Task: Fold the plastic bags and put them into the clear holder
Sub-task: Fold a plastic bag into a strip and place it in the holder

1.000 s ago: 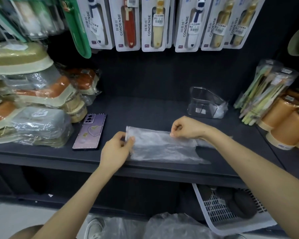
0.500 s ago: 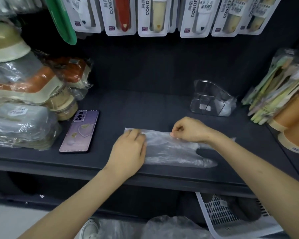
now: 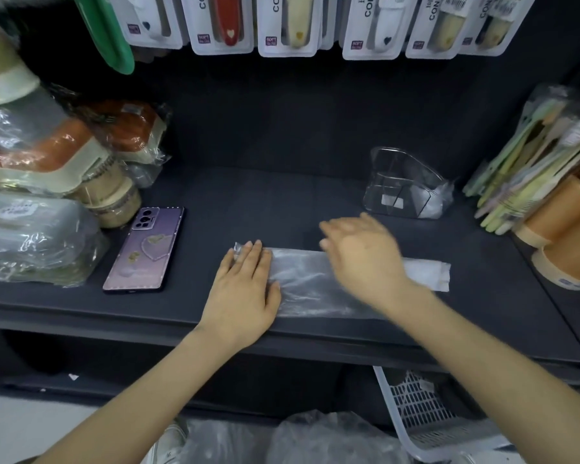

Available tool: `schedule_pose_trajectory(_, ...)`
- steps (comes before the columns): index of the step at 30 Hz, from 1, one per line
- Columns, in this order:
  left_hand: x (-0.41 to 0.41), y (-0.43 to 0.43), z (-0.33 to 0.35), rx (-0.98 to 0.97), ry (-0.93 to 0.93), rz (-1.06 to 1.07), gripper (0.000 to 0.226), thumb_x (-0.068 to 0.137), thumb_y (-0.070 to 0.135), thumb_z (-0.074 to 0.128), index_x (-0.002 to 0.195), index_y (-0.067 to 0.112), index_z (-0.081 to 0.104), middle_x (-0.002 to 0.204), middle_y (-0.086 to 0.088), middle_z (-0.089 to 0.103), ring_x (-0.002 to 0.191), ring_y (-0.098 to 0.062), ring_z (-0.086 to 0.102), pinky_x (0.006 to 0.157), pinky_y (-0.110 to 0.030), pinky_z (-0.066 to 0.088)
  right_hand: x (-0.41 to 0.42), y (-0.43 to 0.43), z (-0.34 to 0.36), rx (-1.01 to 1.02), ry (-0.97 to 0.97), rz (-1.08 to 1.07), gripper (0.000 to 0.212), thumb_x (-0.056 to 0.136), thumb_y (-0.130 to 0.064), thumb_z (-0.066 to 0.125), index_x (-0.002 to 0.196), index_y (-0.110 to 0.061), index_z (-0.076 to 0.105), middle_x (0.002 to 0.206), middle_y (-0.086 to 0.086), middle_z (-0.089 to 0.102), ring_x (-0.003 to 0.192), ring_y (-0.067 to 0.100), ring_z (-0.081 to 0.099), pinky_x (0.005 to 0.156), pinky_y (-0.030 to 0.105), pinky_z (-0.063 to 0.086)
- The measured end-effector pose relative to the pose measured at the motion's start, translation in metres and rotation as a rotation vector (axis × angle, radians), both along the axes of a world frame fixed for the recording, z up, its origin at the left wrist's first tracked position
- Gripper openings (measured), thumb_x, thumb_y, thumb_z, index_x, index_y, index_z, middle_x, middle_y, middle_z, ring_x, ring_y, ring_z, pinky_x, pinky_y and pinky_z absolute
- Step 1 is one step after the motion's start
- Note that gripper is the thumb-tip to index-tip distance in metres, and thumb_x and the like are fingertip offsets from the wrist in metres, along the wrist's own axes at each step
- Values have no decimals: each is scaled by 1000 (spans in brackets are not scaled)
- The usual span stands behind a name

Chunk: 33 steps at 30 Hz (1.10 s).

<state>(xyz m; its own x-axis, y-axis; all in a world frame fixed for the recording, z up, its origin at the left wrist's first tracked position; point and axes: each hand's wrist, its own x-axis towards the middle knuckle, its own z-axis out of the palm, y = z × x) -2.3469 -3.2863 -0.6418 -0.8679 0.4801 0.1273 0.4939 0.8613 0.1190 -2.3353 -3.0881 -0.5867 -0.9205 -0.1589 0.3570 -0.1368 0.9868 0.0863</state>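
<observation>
A clear plastic bag (image 3: 305, 283) lies folded into a long flat strip on the dark shelf (image 3: 282, 202), its white end (image 3: 429, 274) reaching right. My left hand (image 3: 245, 289) presses flat on the strip's left end, fingers straight. My right hand (image 3: 362, 252) is blurred with motion over the middle of the strip, fingers spread and holding nothing. The clear holder (image 3: 402, 185) stands behind and to the right, with folded plastic inside its right side.
A purple phone (image 3: 144, 251) lies left of the bag. Wrapped boxes (image 3: 34, 236) are stacked at the far left, bundled utensils (image 3: 529, 175) and orange cups (image 3: 563, 236) at the right. Carded items (image 3: 288, 25) hang above. A white basket (image 3: 426, 413) and loose bags (image 3: 315, 440) sit below.
My right hand let go of the bag's top edge and opened, sweeping over the strip. My left hand went from pinching the left corner to pressing flat on it.
</observation>
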Motion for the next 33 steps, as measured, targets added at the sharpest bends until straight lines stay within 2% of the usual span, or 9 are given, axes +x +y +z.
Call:
schedule_pose_trajectory(3,0,1,2,-11,-10,-6,73,90,44,18,138,-2,46,146,-22,41,139,-32,37,117,-45,14,16,-33,-23,-6,-168,118,59,92,-35,22,126,-5,61,128,13,62,121,25,57,110,48,32)
schedule_pose_trajectory(5,1,1,5,-38,-45,10,86,83,52,-1,149,3,25,158,-14,20,148,-23,15,119,-39,-2,22,-41,-31,-29,-356,109,79,89,-46,-4,147,-8,34,154,10,33,144,20,27,119,42,4)
schedule_pose_trajectory(8,2,1,8,-90,-105,65,94,72,55,-17,153,11,1,162,-7,-3,149,-17,-7,117,-37,-14,24,-30,-35,-107,-446,35,92,80,-65,-20,154,-17,10,161,0,6,148,12,0,118,36,-13)
schedule_pose_trajectory(13,2,2,9,-95,-112,88,95,70,55,-20,154,14,0,162,-6,-4,149,-16,-7,117,-37,-14,46,23,-39,-105,-441,-174,92,77,-66,-19,154,-19,4,161,-3,1,148,9,-4,118,37,-13)
schedule_pose_trajectory(18,2,3,8,-107,-117,82,97,71,60,-21,154,14,1,162,-6,-3,149,-17,-7,119,-39,-11,65,79,-26,-116,-437,-481,99,72,-60,-22,154,-14,10,162,3,7,149,16,1,119,43,-10)
schedule_pose_trajectory(21,2,3,8,-122,-122,84,100,70,67,-20,154,15,0,162,-8,-6,148,-18,-10,119,-40,-12,57,36,-15,-122,-267,-318,91,80,-54,-16,152,-10,19,159,9,16,148,21,10,116,40,-12)
schedule_pose_trajectory(25,2,3,8,-134,-129,93,104,68,70,-19,154,15,-2,161,-10,-7,148,-21,-11,119,-39,-12,37,-38,-30,-86,-358,-64,78,86,-47,-14,153,-14,10,161,6,7,149,18,0,116,42,-17)
schedule_pose_trajectory(30,1,3,6,-141,-139,94,103,69,70,-17,154,15,-3,162,-10,-7,148,-21,-11,118,-38,-13,47,10,-41,-111,-436,-168,60,100,-49,5,154,-23,3,162,-4,1,148,14,-5,117,47,-14)
schedule_pose_trajectory(33,1,3,8,-141,-136,92,103,69,70,-17,154,15,-3,161,-10,-7,148,-22,-11,118,-39,-13,60,47,-37,-46,-452,-272,78,87,-61,-16,154,-24,0,162,-1,1,149,17,-5,116,50,-16)
